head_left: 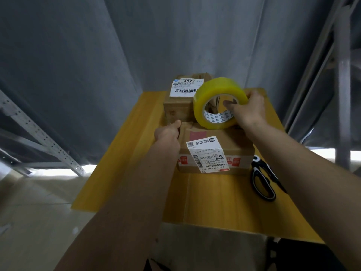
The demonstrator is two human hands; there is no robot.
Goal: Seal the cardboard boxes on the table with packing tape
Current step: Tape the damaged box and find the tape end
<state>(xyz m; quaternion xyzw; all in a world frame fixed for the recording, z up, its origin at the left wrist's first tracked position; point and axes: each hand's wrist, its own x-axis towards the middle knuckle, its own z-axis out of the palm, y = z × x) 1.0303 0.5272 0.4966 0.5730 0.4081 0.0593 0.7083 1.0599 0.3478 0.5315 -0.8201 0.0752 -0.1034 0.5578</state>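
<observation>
My right hand (pixel 249 109) grips the yellow tape roll (pixel 218 103), thumb through its core, above the near box (pixel 216 151) on the yellow table (pixel 214 198). My left hand (pixel 168 133) curls on that box's far-left corner. The far box (pixel 181 102) sits just behind; scissors (pixel 262 178) lie right.

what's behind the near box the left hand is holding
Directly behind the near box stands a second cardboard box bearing a white shipping label. The tape roll, gripped by the right hand, covers its right part; the left hand hides its lower corner.
</observation>
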